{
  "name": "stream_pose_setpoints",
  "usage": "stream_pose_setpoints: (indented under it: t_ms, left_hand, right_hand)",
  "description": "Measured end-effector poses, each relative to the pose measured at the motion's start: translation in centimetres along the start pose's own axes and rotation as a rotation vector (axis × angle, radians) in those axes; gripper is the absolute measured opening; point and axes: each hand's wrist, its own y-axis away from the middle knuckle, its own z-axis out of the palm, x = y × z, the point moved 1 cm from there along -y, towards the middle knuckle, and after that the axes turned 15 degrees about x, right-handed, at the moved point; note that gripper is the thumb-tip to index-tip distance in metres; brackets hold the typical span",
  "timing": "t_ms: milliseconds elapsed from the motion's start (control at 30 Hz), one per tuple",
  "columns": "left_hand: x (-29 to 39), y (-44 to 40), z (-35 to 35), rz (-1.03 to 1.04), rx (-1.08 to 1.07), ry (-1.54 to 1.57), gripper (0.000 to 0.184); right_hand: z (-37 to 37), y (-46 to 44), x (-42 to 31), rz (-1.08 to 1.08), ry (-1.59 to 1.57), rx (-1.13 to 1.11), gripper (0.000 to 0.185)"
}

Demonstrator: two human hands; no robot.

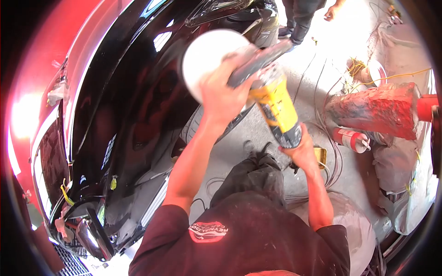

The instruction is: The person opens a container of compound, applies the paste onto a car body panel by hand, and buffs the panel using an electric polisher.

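A yellow and black polisher (280, 108) with a round white pad (195, 60) is held between my two hands. My left hand (223, 89) is closed at the head end, by the dark grey handle (262, 63). My right hand (301, 149) wraps round the black rear end of the body. The pad overlaps the glossy black car (138, 92) in view; whether it touches the paint I cannot tell. Parts of the fingers are hidden behind the tool.
A red fire extinguisher (351, 139) lies on the floor at the right, below a thick red post (377, 110). Cords (317, 83) run across the floor. Another person's legs (299, 18) show at the top. A red surface (34, 69) is at far left.
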Motion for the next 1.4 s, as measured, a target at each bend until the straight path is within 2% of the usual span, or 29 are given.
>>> stream_pose_setpoints:
  t_ms: [67,267,333,367,433,633,667,733,833,967,1133,1267,1333,1400]
  left_hand:
    - [0.3,1.7,-2.7,-0.028,-0.026,-0.069,0.023]
    - [1.0,2.2,-4.6,-0.104,-0.023,-0.016,0.019]
    - [0.2,1.4,-2.9,-0.131,-0.023,0.032,0.019]
    - [0.1,1.0,-1.9,-0.149,-0.025,0.045,0.025]
    - [0.1,0.0,0.7,-0.140,0.018,0.108,0.017]
    - [0.1,-3.6,8.3,-0.127,0.080,0.108,0.017]
    - [0.0,-4.1,9.7,-0.136,0.069,0.100,0.019]
    - [-0.4,-5.2,12.3,-0.147,0.051,0.094,0.035]
    - [-0.9,-6.6,15.5,-0.179,0.054,0.059,0.036]
    - [0.0,-7.4,15.9,-0.249,0.067,-0.042,0.031]
    - [1.9,-5.0,13.0,-0.295,0.108,-0.156,0.021]
    - [2.1,-4.5,13.4,-0.305,0.150,-0.096,0.020]
    - [1.4,-5.1,14.7,-0.297,0.092,-0.103,0.020]
    - [0.1,-5.9,17.3,-0.306,0.140,0.027,0.021]
  right_hand:
    - [0.0,1.9,-0.9,0.055,-0.005,-0.042,0.084]
    - [-0.5,4.0,-3.0,0.100,0.053,-0.061,0.085]
    - [-1.2,2.6,-2.6,0.078,0.057,-0.046,0.084]
    - [-1.7,1.7,-2.5,0.077,0.079,-0.049,0.082]
    - [-2.5,-0.2,-1.8,0.099,0.015,-0.047,0.081]
    - [-6.1,-8.3,-1.2,0.077,0.043,-0.076,0.079]
    - [-6.9,-9.6,-1.3,0.082,0.044,-0.083,0.079]
    - [-8.3,-12.3,-1.6,0.084,0.048,-0.089,0.078]
    - [-10.0,-16.1,-2.3,0.082,0.070,-0.094,0.075]
    - [-11.6,-18.8,-3.2,0.045,0.150,-0.155,0.075]
    - [-12.7,-19.6,-3.1,0.044,0.163,-0.289,0.080]
    - [-12.9,-20.2,-2.6,0.074,0.134,-0.348,0.080]
    - [-13.1,-20.9,-2.2,0.019,0.130,-0.296,0.077]
    - [-13.5,-22.0,-1.6,-0.045,0.167,-0.253,0.075]
